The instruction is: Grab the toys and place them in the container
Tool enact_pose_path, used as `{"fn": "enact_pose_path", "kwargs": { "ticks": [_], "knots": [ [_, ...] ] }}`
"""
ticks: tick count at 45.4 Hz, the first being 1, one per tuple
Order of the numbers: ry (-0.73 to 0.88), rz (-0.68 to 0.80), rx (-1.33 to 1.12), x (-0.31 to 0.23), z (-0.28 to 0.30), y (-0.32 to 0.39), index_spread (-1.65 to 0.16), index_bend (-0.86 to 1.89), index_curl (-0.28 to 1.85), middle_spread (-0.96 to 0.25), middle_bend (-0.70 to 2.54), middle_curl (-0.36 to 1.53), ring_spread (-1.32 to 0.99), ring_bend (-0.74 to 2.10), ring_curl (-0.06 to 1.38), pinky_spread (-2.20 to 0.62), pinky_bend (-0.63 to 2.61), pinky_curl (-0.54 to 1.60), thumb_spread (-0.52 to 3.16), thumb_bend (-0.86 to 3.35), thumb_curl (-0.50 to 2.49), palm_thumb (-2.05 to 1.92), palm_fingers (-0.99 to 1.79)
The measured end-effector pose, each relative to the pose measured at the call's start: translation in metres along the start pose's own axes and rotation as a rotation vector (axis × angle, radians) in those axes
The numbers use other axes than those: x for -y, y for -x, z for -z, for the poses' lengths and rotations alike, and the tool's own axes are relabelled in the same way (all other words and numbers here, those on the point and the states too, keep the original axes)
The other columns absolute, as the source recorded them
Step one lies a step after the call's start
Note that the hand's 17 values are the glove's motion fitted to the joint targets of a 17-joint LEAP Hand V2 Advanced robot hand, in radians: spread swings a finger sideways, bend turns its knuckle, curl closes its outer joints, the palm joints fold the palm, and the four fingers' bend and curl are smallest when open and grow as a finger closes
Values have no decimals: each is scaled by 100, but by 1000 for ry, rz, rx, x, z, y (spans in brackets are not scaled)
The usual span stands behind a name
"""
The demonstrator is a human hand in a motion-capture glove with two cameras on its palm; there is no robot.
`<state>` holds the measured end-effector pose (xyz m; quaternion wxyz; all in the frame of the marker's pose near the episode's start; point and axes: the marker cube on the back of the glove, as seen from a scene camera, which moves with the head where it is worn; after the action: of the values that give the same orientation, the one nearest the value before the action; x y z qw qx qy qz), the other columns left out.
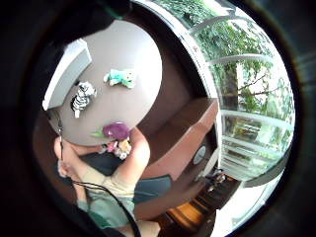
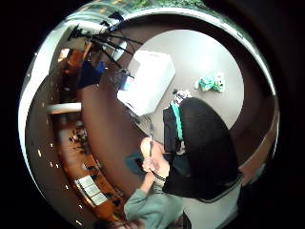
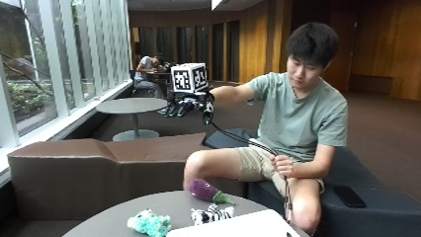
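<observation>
Toys (image 3: 197,210) on table (image 3: 131,210) beside container (image 3: 243,224); gloved right hand (image 3: 188,106) raised, fingers relaxed, empty; phone (image 3: 349,196) visible only outside.

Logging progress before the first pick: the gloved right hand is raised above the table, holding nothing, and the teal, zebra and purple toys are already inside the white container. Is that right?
Not quite. The gloved right hand is raised and holds nothing, but the outside view shows the teal toy, zebra toy and purple toy lying on the table, outside the white container.
</observation>
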<state>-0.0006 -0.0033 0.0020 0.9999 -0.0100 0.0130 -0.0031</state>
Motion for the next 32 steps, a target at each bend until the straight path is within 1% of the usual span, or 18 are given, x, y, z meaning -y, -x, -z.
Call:
{"fn": "enact_pose_path", "kwargs": {
  "ticks": [3,5,12,18,25,28,32],
  "knots": [
    [45,6,-66,8,-6,0,-12,6,3,-4,10,3,-2,29,6,-1,62,16,64,4,2,3,-1],
    [70,7,-112,16,-10,0,-15,6,4,-5,10,4,-3,30,8,-1,68,20,79,5,3,4,-10],
    [64,-3,-125,39,-14,1,-20,7,7,-7,13,8,-4,34,12,-1,75,25,113,4,8,2,-20],
    [70,0,-137,65,-19,1,-21,9,9,-7,14,11,-4,36,15,-1,74,27,128,5,12,5,-22],
    [91,18,-141,95,-34,0,-22,10,12,-8,14,15,-4,31,16,-1,69,27,135,7,17,9,-26],
    [95,28,-124,109,-52,-6,-22,9,12,-8,14,16,-3,30,17,-1,67,27,136,6,19,10,-26],
    [137,47,-118,134,-97,-18,-23,8,13,-8,13,16,-3,29,18,-1,66,28,137,5,21,11,-26]
  ]
}}
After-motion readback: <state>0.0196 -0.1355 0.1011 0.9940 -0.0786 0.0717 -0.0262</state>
